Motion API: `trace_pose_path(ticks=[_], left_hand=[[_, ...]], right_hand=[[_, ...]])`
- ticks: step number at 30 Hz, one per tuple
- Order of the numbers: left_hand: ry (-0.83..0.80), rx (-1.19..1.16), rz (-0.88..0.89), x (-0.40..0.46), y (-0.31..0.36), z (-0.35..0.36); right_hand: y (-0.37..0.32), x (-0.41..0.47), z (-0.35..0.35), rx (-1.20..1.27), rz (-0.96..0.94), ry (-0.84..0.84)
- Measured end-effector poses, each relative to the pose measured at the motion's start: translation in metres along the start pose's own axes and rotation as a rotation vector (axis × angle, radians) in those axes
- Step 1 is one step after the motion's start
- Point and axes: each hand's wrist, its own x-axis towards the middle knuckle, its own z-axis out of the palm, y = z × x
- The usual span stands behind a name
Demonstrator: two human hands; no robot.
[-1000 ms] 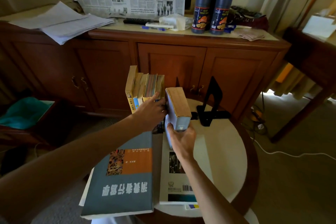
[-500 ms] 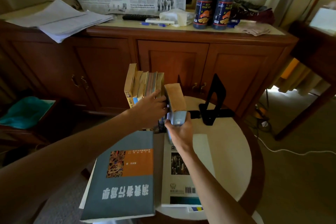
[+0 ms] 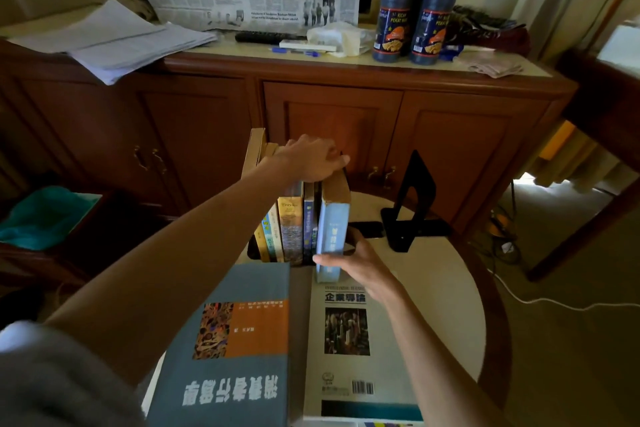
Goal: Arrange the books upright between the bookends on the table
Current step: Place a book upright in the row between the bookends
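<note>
Books [image 3: 292,218] stand in a short upright row at the far left of the round worktop [image 3: 429,288], and a pale blue book [image 3: 333,236] has just joined their right end, spine toward the camera. The right hand [image 3: 360,262] grips that blue book low down, fingers curled across the spine and thumb behind its right cover. The left hand [image 3: 311,159] lies flat, fingers fairly straight, pressing on the tops of the row and touching the blue book's top edge.

One black bookend [image 3: 412,198] stands well to the right of the row, with bare worktop between. The other bookend cannot be clearly seen behind the row; a dark base shows under the books at the left.

To finish this step well, I would judge the blue book should be squared flush against its neighbour, its foot pushed back level with the other spines, while the left hand keeps the row from fanning over. Only then let go low.

Two large books lie flat nearer the camera: a grey-and-orange book [image 3: 228,350] overhanging the worktop edge, and a white book [image 3: 349,340] beside it. They await shelving, and the black bookend will need sliding in.
</note>
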Motion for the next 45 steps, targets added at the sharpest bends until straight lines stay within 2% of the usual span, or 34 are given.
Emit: trace_pose_path(ticks=[6,14,19,23,29,36,43,45], left_hand=[[-0.098,0.17,0.002,0.016,-0.014,0.01],[-0.048,0.099,0.011,0.025,-0.026,0.015],[0.059,-0.074,0.01,0.027,-0.027,0.018],[0.084,0.0,0.008,0.026,-0.027,0.022],[0.102,0.056,0.004,0.025,-0.023,0.025],[0.183,0.028,0.001,0.022,-0.021,0.025],[0.192,0.035,0.002,0.019,-0.019,0.025],[0.251,0.035,0.023,0.011,-0.016,0.023]], right_hand=[[0.011,0.017,-0.012,-0.036,-0.026,-0.132],[-0.003,0.034,-0.026,-0.14,-0.096,-0.193],[-0.007,0.056,-0.025,-0.164,-0.136,-0.148],[-0.004,0.06,-0.02,-0.231,-0.153,-0.133],[0.005,0.061,-0.018,-0.206,-0.19,-0.093],[0.023,0.063,-0.007,-0.268,-0.25,-0.031],[0.019,0.06,-0.007,-0.317,-0.213,-0.046],[0.011,0.052,-0.008,-0.358,-0.172,-0.073]])
